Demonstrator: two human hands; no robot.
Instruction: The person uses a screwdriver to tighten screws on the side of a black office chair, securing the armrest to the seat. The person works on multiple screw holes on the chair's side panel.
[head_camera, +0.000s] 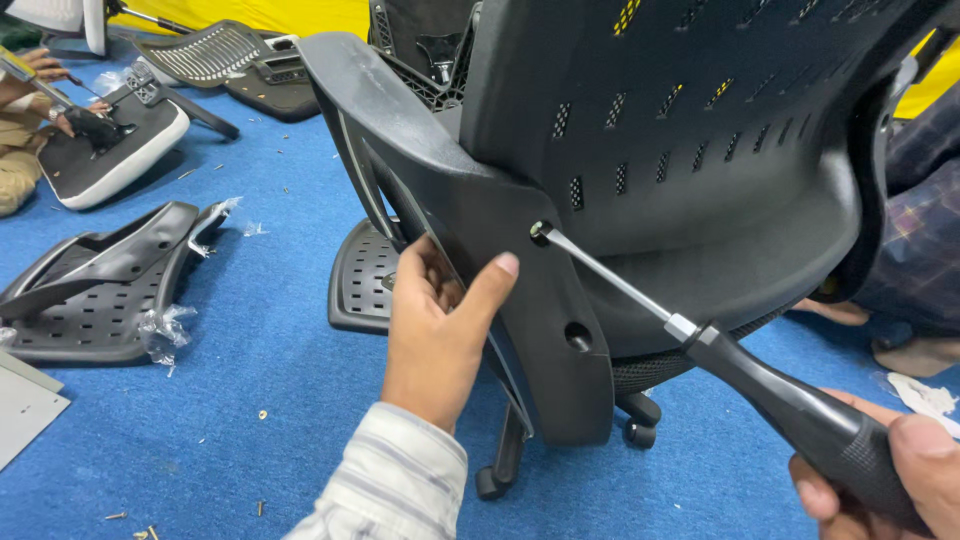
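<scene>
We log a black office chair (700, 150), tipped so that its perforated back shell fills the frame from 12 to 3 o'clock. Its black armrest bracket (520, 260) runs diagonally from 11 o'clock down to centre, with 2 round holes in its lower part. Chair casters (640, 420) show below the bracket at 6 o'clock.

The left hand (440, 330), just below centre at 7 o'clock, is clamped on the edge of the armrest bracket: thumb pressed on the outer face, fingers curled behind it. A striped sleeve (400, 490) covers the wrist.

The right hand (890, 480), at 5 o'clock in the corner, is wrapped tight around the black handle of a screwdriver (770, 390). The metal shaft runs up and left toward centre, and its tip sits in a screw (540, 232) in the upper hole of the bracket. The lower hole is open.

On the blue carpet (260, 380) we note 1 black seat plate (362, 280) behind the left hand, further black chair parts (95, 290) at 9 o'clock, and loose screws near 7 o'clock. At 10 o'clock another person's hands (60, 100) rest on a white-edged seat pan (110, 150). At 3 o'clock a second person's checked trouser leg (920, 230) is near the chair.
</scene>
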